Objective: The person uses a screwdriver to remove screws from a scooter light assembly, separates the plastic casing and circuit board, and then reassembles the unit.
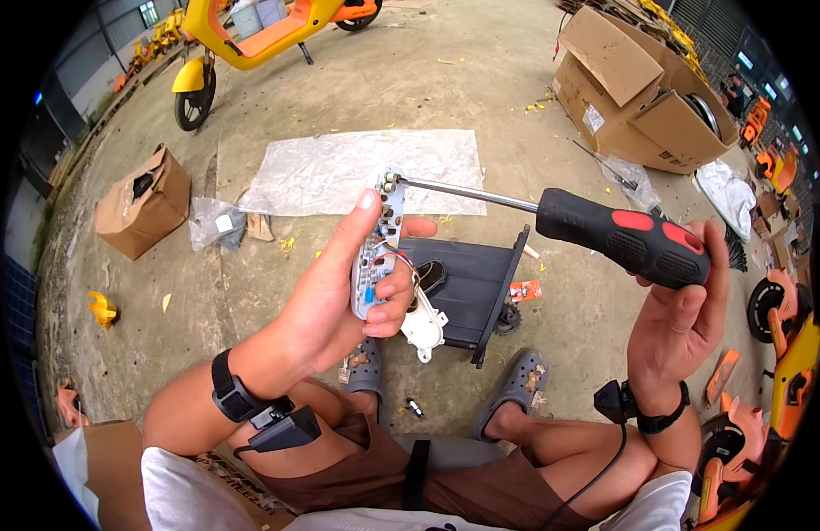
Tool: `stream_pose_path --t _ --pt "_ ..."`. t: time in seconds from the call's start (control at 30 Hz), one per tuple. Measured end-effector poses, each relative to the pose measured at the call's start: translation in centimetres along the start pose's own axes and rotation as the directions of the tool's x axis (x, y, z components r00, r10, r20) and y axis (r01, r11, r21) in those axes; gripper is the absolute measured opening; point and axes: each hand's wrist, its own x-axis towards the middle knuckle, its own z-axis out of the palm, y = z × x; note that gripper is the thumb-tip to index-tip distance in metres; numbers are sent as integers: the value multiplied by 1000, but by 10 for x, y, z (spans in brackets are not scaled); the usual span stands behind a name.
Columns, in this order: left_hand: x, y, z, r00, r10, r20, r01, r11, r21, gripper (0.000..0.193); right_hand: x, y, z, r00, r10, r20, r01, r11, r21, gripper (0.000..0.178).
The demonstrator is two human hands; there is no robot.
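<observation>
My left hand (pixel 317 296) is closed around a narrow circuit board (pixel 389 212) in a pale casing, held upright with its components facing up. Thin red and dark wires run from the board toward a white plastic housing (pixel 422 329) hanging just below my fingers. In my right hand (pixel 678 327) is a screwdriver (pixel 618 232) with a black and red handle, its fingers wrapped around the handle's end. The steel shaft points left, and its tip meets the top end of the board, by small round metal parts. Exact contact there is too small to tell.
Beneath my hands a black plastic tray (pixel 472 305) lies on the concrete, beside a dark gear (pixel 508 319). Farther off is a clear plastic sheet (pixel 304 173). Cardboard boxes stand left (pixel 146 208) and far right (pixel 645 106). A yellow scooter (pixel 251 49) is parked at the back.
</observation>
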Motion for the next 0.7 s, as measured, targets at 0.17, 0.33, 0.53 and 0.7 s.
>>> stream_pose_path --t 0.17,0.33,0.53,0.7 --pt "-1 -1 0 1000 -10 6 10 1000 8 67 4 -5 3 995 -61 75 63 998 -28 55" --pt "1 -1 -2 1000 1 12 -1 1000 -11 68 3 -8 5 991 -31 130 23 998 61 56" --pt "1 -2 -1 1000 -17 8 17 1000 21 67 3 -1 -2 978 -72 194 9 952 307 55" --pt "1 -2 -3 999 -33 31 33 999 2 67 6 -9 9 999 16 48 -22 990 138 60"
